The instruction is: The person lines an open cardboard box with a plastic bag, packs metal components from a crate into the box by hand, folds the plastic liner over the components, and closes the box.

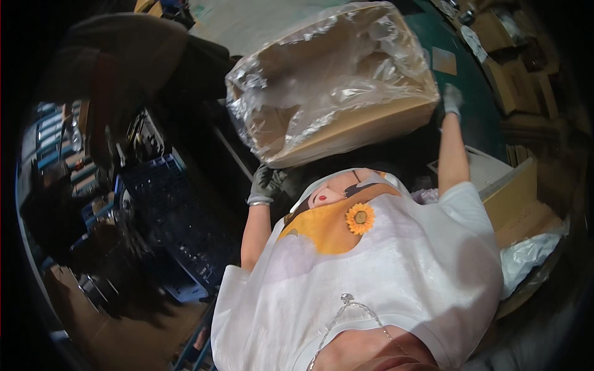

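A large cardboard box point(365, 127) with a clear plastic liner point(334, 71) spread over its rim stands in front of me, its open top facing me. No contents can be made out through the liner. My left hand point(267, 184), in a grey and black glove, is closed at the box's near left corner. Beside the near right corner is my right hand point(453, 99), gloved in grey. Its fingers are smeared by motion, and whether it touches the box cannot be told.
A dark blue plastic crate point(164, 222) stands to my left, near a shelf with blue rails point(52, 139). On the green surface at right lies a tan card point(444, 61). Cardboard boxes point(520, 80) fill the far right; an open carton point(513, 195) is nearer, beside white plastic point(529, 260).
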A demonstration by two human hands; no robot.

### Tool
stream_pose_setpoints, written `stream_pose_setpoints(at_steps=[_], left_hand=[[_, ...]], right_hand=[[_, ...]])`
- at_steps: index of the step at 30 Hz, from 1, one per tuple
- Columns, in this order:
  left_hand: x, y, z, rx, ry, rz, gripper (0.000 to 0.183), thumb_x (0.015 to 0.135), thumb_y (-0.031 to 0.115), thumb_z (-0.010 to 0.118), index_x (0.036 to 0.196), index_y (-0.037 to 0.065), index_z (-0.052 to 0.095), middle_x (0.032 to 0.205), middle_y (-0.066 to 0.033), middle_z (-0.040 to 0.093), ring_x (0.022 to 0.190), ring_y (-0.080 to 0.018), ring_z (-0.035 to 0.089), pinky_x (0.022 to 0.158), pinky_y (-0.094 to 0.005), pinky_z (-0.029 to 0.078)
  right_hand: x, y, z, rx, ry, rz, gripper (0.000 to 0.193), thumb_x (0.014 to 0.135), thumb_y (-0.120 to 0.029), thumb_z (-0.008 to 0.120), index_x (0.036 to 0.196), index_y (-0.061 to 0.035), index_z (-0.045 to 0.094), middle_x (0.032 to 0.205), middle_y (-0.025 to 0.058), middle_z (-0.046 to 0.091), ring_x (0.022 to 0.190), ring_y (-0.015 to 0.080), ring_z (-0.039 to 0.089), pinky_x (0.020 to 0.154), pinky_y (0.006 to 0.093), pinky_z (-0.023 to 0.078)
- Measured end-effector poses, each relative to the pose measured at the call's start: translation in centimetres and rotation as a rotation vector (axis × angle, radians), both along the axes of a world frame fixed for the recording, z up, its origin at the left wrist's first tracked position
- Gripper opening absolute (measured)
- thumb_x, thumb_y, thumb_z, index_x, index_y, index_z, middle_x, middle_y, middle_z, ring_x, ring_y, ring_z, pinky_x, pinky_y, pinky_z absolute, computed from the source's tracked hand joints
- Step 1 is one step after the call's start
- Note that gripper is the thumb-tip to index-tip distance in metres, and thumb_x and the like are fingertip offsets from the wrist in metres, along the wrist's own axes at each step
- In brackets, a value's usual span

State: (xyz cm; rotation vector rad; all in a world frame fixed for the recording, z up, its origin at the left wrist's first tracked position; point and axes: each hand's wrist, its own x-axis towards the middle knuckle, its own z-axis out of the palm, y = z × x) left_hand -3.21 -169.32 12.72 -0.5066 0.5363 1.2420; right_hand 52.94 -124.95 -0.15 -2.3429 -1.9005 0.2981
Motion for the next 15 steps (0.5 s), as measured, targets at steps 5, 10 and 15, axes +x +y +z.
stream_pose_setpoints(at_steps=[5,10,15], left_hand=[[4.8,3.8,0.3,0.285,-0.296,0.044,0.041,0.098,0.029,0.046,0.131,0.004,0.045,0.130,-0.0168,0.052,0.118,-0.0358,0.050,0.099,-0.0476,0.046],[7.0,5.5,1.6,0.234,-0.385,0.173,0.046,0.098,0.033,0.047,0.132,0.003,0.045,0.132,-0.0180,0.050,0.118,-0.0351,0.050,0.102,-0.0474,0.043],[6.8,5.6,-0.1,0.273,-0.364,0.144,0.045,0.098,0.031,0.045,0.131,0.001,0.045,0.132,-0.0188,0.050,0.118,-0.0349,0.051,0.103,-0.0520,0.042]], right_hand=[[-8.3,-7.5,20.8,0.690,0.948,0.035,0.022,0.090,-0.005,0.058,0.112,-0.0006,0.059,0.111,0.0078,0.062,0.096,0.0155,0.059,0.089,0.0303,0.048],[-25.0,-19.7,29.3,0.328,0.657,1.041,0.043,0.082,-0.018,0.067,0.122,-0.0085,0.056,0.127,0.0095,0.056,0.111,0.0275,0.058,0.095,0.0370,0.047],[-33.2,-25.0,25.5,0.180,0.326,1.166,0.038,0.076,-0.028,0.072,0.110,-0.0153,0.062,0.121,0.0067,0.059,0.107,0.0279,0.058,0.096,0.0395,0.043]])
